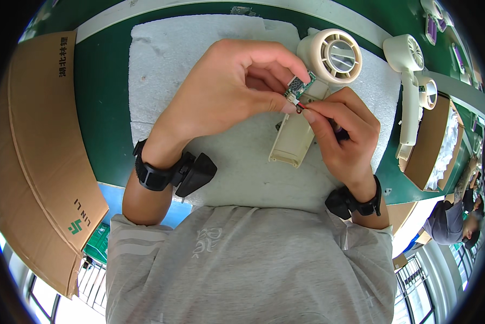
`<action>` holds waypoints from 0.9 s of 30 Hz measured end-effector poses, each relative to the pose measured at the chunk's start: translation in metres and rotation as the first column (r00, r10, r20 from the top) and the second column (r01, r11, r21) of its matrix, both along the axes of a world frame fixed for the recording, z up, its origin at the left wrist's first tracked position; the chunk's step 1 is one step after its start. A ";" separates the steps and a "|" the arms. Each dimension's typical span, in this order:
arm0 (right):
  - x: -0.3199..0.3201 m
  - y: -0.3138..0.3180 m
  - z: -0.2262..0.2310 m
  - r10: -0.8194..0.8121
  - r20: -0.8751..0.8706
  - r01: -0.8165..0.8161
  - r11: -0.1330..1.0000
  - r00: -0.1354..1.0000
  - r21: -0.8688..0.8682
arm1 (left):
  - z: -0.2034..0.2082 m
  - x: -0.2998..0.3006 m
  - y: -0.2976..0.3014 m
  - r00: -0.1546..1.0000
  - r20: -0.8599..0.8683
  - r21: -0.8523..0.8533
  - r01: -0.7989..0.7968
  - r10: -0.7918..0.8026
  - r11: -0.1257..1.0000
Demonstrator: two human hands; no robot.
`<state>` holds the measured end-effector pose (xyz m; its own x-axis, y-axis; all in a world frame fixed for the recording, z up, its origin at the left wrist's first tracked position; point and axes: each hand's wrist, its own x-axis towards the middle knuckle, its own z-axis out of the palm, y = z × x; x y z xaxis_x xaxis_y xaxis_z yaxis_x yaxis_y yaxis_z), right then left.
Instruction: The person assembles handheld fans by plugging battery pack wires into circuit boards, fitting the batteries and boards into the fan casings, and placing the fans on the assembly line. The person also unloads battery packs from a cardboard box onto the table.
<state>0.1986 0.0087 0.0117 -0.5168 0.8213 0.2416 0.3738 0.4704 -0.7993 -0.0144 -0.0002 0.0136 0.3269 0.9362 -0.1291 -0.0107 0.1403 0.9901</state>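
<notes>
Between thumb and fingers, my left hand point(237, 86) grips a small green circuit board point(298, 85) with a white connector on its lower end. My right hand point(348, 132) pinches the thin red and black wires point(300, 107) close to that connector. Whether the plug is fully seated I cannot tell. Under both hands lies a cream handheld fan, its round grille head point(337, 56) at the far end and its open, hollow handle point(292, 141) pointing toward me. My fingers hide part of the handle.
A white foam sheet point(161, 70) covers the green table point(99, 108). At the right stand another cream fan point(409, 81) and a cardboard box point(434, 146) holding clear plastic bags. A large cardboard box point(42, 162) rises on the left. Another person point(453, 221) is at the far right.
</notes>
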 end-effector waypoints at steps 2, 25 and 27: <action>0.000 0.000 0.000 -0.007 0.007 0.007 1.000 1.000 0.001 | -0.001 0.000 0.000 1.000 0.021 -0.032 0.004 -0.003 0.999; 0.003 -0.001 -0.007 -0.123 -0.003 0.123 0.989 0.992 0.076 | -0.005 0.013 -0.006 0.944 -0.318 0.366 0.033 0.092 0.930; 0.003 -0.001 -0.007 -0.101 0.017 0.098 0.989 0.995 0.113 | -0.010 0.014 -0.004 0.939 -0.301 0.482 -0.002 0.168 0.876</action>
